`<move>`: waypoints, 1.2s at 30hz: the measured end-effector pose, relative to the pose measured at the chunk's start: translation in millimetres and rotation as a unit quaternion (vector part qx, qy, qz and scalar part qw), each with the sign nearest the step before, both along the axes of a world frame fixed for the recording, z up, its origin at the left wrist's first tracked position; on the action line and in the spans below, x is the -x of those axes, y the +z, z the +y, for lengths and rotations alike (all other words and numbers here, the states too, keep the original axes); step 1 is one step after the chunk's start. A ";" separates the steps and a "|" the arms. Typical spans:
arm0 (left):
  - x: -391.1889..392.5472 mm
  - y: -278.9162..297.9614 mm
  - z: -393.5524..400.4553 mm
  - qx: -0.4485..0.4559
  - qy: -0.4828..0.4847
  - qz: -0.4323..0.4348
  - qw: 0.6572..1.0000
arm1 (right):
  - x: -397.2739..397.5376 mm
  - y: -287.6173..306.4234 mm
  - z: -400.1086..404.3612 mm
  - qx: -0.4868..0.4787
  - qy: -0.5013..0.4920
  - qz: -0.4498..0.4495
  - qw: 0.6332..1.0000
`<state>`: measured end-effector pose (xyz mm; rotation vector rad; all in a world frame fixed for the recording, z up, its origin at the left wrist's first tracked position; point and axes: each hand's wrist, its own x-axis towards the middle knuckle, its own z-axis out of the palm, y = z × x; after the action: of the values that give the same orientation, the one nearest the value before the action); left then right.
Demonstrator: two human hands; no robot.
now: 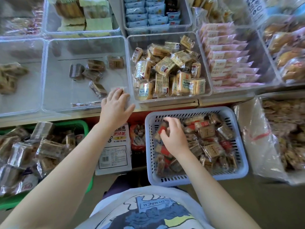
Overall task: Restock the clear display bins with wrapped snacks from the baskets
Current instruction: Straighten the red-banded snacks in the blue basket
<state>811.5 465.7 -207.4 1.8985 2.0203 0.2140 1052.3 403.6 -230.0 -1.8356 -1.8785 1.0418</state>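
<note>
Crinkly wrapped snacks (206,139), slotted plastic basket (242,164)

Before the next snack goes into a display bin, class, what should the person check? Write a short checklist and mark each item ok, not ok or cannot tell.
1. Right hand has a wrapped snack from the white basket: ok, fingers curl round a packet.
2. Left hand has released its packet: not ok, it holds a pale wrapper at the near corner of the sparse clear bin.
3. Sparse clear bin has room: ok, only a few dark snacks inside.
4. Neighbouring bin of yellow biscuit packs needs stock: not ok, already well filled.
5. Basket snacks match the sparse bin's: cannot tell, too blurred.
</note>
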 end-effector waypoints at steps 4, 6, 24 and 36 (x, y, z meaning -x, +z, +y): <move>-29.7 6.9 -23.6 -0.163 -0.009 -0.035 0.986 | -39.9 -39.5 -6.5 0.089 0.008 -0.112 0.990; -50.6 4.2 -38.4 -0.166 -0.044 -0.082 0.982 | -60.7 -54.2 -9.4 0.123 0.010 -0.213 0.969; -96.6 -25.3 -59.5 0.256 -0.090 -0.125 0.954 | -78.3 -65.5 17.8 0.119 0.029 -0.288 0.950; -68.1 26.2 -48.6 0.021 0.078 -0.377 0.922 | -1.9 49.6 19.7 -0.145 0.050 0.088 0.984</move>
<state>879.6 417.1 -181.1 1.3176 1.6016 0.8004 1054.1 423.4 -180.4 -1.4518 -1.9166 0.8740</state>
